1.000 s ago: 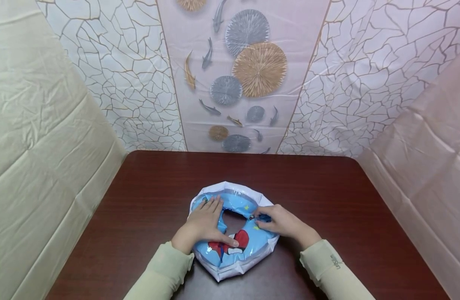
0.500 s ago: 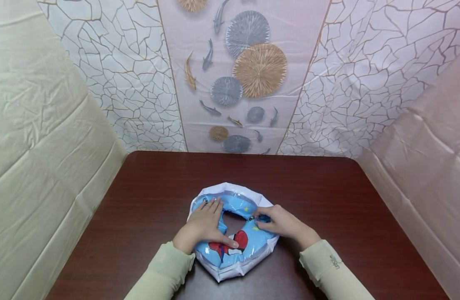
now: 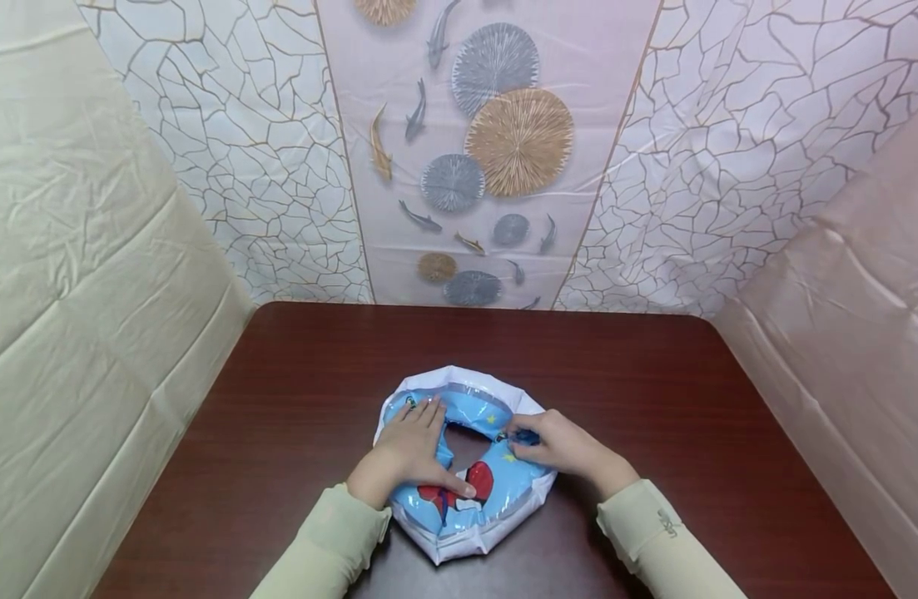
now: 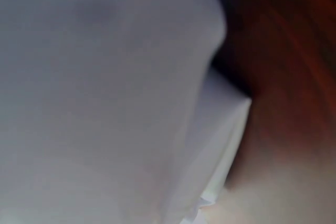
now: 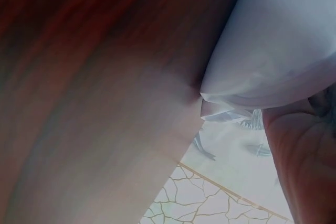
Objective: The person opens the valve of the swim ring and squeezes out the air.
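Note:
A small inflatable swim ring (image 3: 514, 491), light blue on top with a white rim and a red figure, lies on the table, puffed up but creased. My left hand (image 3: 406, 453) rests on its left side with fingers straight and the thumb across the red print. On the right side, my right hand (image 3: 567, 448) pinches a dark blue bit of the ring (image 3: 528, 435) between thumb and fingers; its exact shape is hidden. The left wrist view is filled mostly by the ring's white side (image 4: 105, 103). In the right wrist view, the white side (image 5: 278, 51) shows above part of the right hand (image 5: 304, 156).
The dark red-brown table (image 3: 638, 374) surrounds the ring. Behind it hangs a patterned cloth (image 3: 459, 233) with fish and round motifs. Pale cloth sheets stand at the left (image 3: 99, 333) and right (image 3: 855, 291) edges.

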The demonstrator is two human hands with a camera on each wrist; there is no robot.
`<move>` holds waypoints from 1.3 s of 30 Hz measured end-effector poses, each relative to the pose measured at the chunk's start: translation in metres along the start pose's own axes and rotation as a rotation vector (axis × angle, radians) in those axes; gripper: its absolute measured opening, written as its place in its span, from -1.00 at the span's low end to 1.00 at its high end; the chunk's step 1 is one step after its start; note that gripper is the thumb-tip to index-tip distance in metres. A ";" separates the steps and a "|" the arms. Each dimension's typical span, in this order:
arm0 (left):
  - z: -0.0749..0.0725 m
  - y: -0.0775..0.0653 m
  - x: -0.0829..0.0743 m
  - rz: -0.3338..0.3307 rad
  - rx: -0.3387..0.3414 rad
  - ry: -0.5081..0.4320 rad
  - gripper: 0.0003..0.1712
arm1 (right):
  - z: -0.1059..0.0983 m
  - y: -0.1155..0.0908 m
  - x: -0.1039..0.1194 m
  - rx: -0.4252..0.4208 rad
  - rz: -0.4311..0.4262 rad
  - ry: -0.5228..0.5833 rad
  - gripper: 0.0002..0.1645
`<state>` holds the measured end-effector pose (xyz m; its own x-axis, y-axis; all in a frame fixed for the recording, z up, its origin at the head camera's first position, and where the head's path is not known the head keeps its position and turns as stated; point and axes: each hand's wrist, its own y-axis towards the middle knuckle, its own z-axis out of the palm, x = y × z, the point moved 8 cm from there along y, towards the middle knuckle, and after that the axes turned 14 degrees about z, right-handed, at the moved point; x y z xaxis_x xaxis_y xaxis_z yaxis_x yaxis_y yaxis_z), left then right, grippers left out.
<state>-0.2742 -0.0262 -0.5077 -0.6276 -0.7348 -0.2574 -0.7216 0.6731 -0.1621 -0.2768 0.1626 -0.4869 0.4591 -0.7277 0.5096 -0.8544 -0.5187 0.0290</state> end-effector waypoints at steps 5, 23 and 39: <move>0.002 -0.001 0.000 -0.012 0.002 -0.001 0.68 | 0.001 0.000 -0.001 0.006 0.006 0.007 -0.86; 0.001 -0.002 -0.002 -0.023 0.004 0.021 0.66 | 0.002 0.001 -0.001 0.020 0.035 -0.007 -0.86; 0.001 0.000 -0.003 -0.025 0.001 0.021 0.63 | 0.001 0.001 -0.001 0.029 0.043 -0.012 -0.84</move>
<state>-0.2721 -0.0235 -0.5080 -0.6157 -0.7527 -0.2331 -0.7367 0.6549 -0.1688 -0.2777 0.1625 -0.4885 0.4251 -0.7550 0.4993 -0.8663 -0.4993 -0.0175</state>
